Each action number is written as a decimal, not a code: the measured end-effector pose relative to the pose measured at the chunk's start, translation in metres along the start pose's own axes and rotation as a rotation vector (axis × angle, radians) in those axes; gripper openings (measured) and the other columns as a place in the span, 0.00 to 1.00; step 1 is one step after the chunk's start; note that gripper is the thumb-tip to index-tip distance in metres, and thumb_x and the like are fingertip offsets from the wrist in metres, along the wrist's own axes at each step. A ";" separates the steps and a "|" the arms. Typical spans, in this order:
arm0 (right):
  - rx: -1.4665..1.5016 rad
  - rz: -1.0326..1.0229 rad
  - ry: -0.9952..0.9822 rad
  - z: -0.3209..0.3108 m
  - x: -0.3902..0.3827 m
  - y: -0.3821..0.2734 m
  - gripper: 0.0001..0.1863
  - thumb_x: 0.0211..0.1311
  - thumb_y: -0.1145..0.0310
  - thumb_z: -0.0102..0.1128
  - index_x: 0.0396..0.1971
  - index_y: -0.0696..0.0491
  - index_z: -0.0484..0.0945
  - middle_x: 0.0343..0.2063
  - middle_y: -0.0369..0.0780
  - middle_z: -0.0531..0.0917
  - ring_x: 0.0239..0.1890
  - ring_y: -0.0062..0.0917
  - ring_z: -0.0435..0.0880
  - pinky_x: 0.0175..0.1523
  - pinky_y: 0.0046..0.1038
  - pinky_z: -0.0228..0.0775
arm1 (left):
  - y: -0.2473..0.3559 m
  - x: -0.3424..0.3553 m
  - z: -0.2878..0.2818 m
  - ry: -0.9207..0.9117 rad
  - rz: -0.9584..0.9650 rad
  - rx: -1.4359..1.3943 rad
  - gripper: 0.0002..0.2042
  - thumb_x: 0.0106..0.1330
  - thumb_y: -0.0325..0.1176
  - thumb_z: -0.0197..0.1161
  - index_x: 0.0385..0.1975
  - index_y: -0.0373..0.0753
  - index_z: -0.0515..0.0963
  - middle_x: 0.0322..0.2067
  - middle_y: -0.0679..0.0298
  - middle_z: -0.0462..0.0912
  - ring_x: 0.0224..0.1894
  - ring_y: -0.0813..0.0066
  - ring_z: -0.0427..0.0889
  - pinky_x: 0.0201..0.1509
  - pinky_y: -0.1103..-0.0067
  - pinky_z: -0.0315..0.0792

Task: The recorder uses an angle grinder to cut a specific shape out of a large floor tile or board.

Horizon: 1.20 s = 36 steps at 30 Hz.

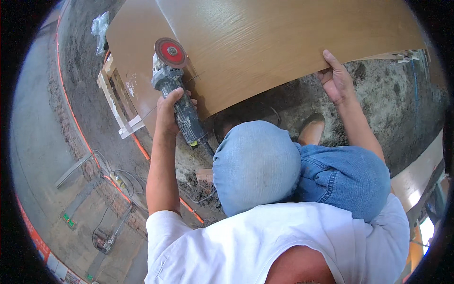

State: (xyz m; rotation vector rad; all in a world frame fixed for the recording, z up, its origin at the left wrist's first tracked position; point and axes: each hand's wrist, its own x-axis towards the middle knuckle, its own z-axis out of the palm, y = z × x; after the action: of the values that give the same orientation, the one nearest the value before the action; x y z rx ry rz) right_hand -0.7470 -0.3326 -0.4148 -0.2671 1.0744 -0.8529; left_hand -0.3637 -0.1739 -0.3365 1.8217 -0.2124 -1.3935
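My left hand (172, 108) grips the body of a dusty angle grinder (188, 122), its red-faced disc (170, 52) pointing up over the brown board (265, 38). Just beside the disc a straight seam or edge and a dark stain run across the board's left part. Whether the disc touches the board I cannot tell. My right hand (336, 80) holds the board's near edge on the right, thumb on top and fingers curled beneath. The grinder's dark cord runs down behind my bent knee.
A wooden frame (111, 87) and clear plastic wrap (100, 31) lie at the board's left. Orange pipes (142, 146), cables, a metal bar (73, 169) and small tools cover the ground at lower left. My boot (312, 130) rests on rough dirty ground under the board's edge.
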 end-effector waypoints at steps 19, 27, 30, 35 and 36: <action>-0.032 -0.013 -0.064 0.006 0.020 -0.012 0.17 0.59 0.66 0.62 0.48 0.53 0.72 0.44 0.35 0.80 0.46 0.21 0.79 0.47 0.26 0.75 | -0.001 0.005 -0.004 -0.028 -0.085 -0.095 0.19 0.54 0.37 0.60 0.41 0.30 0.68 0.31 0.54 0.77 0.27 0.63 0.82 0.30 0.69 0.79; -0.035 -0.040 -0.043 0.019 0.020 -0.017 0.19 0.58 0.66 0.63 0.48 0.54 0.72 0.43 0.35 0.80 0.46 0.20 0.79 0.48 0.27 0.75 | 0.001 0.000 0.001 -0.012 -0.047 -0.082 0.20 0.54 0.37 0.60 0.41 0.30 0.68 0.31 0.53 0.77 0.28 0.62 0.82 0.30 0.69 0.79; -0.032 -0.045 -0.053 0.016 0.025 -0.018 0.20 0.58 0.66 0.63 0.49 0.54 0.71 0.44 0.36 0.79 0.46 0.21 0.79 0.49 0.27 0.75 | 0.001 0.002 0.000 -0.022 -0.064 -0.081 0.20 0.54 0.37 0.60 0.41 0.30 0.68 0.31 0.53 0.77 0.28 0.62 0.82 0.30 0.69 0.79; -0.050 -0.049 -0.067 0.019 0.026 -0.014 0.16 0.58 0.65 0.63 0.45 0.53 0.74 0.40 0.35 0.80 0.43 0.21 0.80 0.46 0.27 0.77 | 0.003 0.000 0.000 -0.019 -0.065 -0.083 0.20 0.53 0.38 0.61 0.41 0.30 0.68 0.31 0.53 0.77 0.28 0.63 0.82 0.31 0.69 0.78; -0.027 -0.047 -0.063 0.020 0.025 -0.013 0.17 0.59 0.66 0.62 0.47 0.54 0.73 0.42 0.36 0.80 0.44 0.21 0.80 0.46 0.27 0.77 | 0.002 0.000 0.000 -0.013 -0.059 -0.080 0.20 0.53 0.38 0.61 0.41 0.30 0.68 0.31 0.54 0.77 0.28 0.63 0.81 0.30 0.69 0.78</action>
State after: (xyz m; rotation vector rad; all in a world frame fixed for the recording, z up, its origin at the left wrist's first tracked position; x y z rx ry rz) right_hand -0.7310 -0.3634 -0.4134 -0.3409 1.0248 -0.8666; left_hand -0.3633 -0.1752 -0.3349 1.7659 -0.1093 -1.4346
